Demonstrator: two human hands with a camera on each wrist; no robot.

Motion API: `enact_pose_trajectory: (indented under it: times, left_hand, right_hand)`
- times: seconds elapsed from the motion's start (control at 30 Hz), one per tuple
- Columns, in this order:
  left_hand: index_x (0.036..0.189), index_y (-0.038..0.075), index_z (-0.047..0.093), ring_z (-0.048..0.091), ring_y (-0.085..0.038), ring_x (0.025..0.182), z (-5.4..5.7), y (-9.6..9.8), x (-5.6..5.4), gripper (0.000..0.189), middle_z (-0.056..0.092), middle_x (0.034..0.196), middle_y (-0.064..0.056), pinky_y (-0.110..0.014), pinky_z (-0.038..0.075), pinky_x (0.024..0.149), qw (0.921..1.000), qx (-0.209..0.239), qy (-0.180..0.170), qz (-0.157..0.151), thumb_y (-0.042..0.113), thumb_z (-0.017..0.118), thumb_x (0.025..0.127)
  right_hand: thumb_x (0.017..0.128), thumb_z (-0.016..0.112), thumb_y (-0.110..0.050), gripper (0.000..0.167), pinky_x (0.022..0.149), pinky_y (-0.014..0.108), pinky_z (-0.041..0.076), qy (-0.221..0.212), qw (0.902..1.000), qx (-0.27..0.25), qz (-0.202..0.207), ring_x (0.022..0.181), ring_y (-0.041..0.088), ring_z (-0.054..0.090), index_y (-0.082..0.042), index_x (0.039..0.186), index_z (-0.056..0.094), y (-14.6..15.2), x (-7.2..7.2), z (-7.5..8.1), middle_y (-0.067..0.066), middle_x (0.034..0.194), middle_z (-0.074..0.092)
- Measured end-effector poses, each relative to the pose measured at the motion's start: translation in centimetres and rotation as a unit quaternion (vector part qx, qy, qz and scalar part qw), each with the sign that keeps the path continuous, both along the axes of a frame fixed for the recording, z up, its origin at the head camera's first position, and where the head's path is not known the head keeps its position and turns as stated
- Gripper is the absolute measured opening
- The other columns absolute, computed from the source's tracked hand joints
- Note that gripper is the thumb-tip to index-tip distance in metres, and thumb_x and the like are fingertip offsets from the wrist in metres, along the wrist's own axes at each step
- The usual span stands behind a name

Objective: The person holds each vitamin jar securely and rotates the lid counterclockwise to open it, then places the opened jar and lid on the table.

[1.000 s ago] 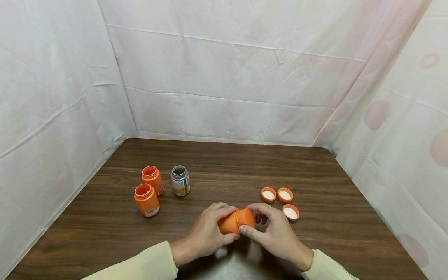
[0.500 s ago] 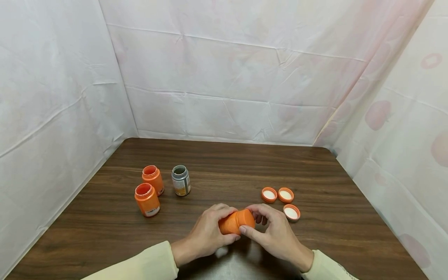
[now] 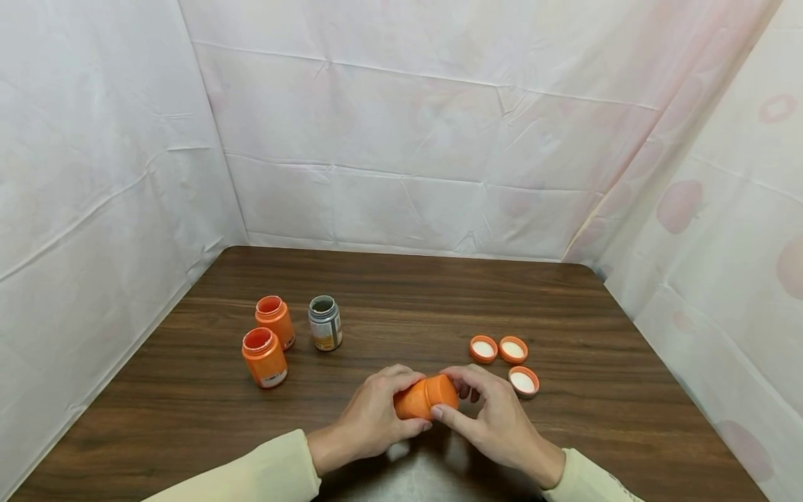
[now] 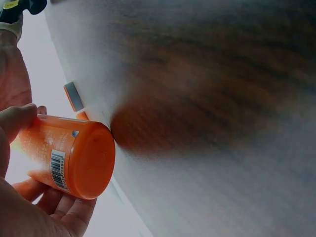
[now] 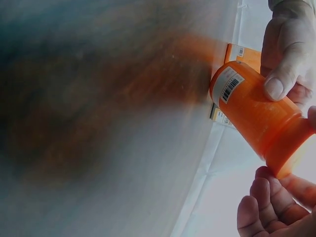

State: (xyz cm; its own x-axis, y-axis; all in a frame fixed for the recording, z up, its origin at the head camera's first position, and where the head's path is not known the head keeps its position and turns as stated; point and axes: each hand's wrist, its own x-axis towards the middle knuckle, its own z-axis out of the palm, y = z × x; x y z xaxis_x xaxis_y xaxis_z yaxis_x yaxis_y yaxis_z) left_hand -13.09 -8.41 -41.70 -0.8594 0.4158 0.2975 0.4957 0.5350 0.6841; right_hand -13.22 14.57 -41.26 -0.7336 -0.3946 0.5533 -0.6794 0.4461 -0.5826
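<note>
Between my hands, low over the near middle of the table, is an orange plastic bottle (image 3: 410, 401) with an orange screw cap (image 3: 444, 392) on it. It tilts, cap end up and to the right. My left hand (image 3: 376, 411) grips the bottle's body, thumb on the near side and fingers on the far side. My right hand (image 3: 492, 418) pinches the cap between thumb and fingers. In the left wrist view the bottle's base and barcode label (image 4: 58, 169) face the camera. The right wrist view shows the bottle's body (image 5: 252, 111) with its base edge at the table.
At the left stand two uncapped orange bottles (image 3: 265, 362) and an uncapped grey bottle (image 3: 325, 328). Three orange caps (image 3: 523, 381) lie with white liners up, right of my right hand. Pale sheets (image 3: 401, 139) hang behind the dark wooden table (image 3: 408, 293) and at both sides.
Both hands keep their hold on the bottle and cap, almost in the same place. The whole view has shifted very slightly.
</note>
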Motion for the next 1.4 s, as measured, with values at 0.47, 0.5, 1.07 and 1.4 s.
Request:
enact_pose_trajectory:
  times: [0.47,0.5,1.07,1.4]
  left_hand:
    - [0.121,0.022,0.073,0.061,-0.005,0.098,0.2,0.0,0.0,0.049,0.067,0.114,0.013,-0.028,0.050,0.084,1.0000,-0.001,-0.004,-0.003,0.024,0.093,0.076]
    - [0.121,0.022,0.073,0.061,-0.005,0.099,0.1,-0.1,0.0,0.049,0.067,0.114,0.013,-0.029,0.050,0.084,1.0000,-0.002,-0.005,-0.003,0.024,0.093,0.076]
    - [0.130,0.016,0.070,0.064,-0.009,0.106,0.1,-0.4,0.1,0.056,0.070,0.125,0.004,-0.032,0.052,0.089,0.9999,-0.004,-0.016,-0.002,0.027,0.091,0.080]
    - [0.127,0.020,0.071,0.063,-0.007,0.105,0.0,-0.5,0.0,0.051,0.069,0.124,0.008,-0.030,0.052,0.088,0.9998,0.002,-0.020,-0.004,0.026,0.091,0.080]
  right_hand:
    - [0.083,0.088,-0.020,0.059,0.077,0.032,0.054,0.019,0.9970,0.038,0.065,0.101,0.011,0.059,-0.024,0.136,0.061,0.8,-0.1,0.7,-0.007,0.123,0.065]
    - [0.083,0.088,-0.018,0.061,0.078,0.033,0.055,0.020,0.9966,0.039,0.069,0.104,0.011,0.059,-0.024,0.137,0.061,0.9,-0.1,0.8,-0.007,0.126,0.064]
    - [0.074,0.089,-0.002,0.073,0.101,0.025,0.044,0.040,0.9929,0.046,0.102,0.121,0.017,0.055,-0.017,0.139,0.061,0.8,-0.4,1.1,-0.002,0.133,0.059]
    - [0.086,0.084,-0.042,0.046,0.072,0.029,0.049,0.004,0.9984,0.057,-0.006,0.085,0.010,0.057,-0.022,0.123,0.066,0.2,-0.2,0.8,-0.014,0.099,0.062]
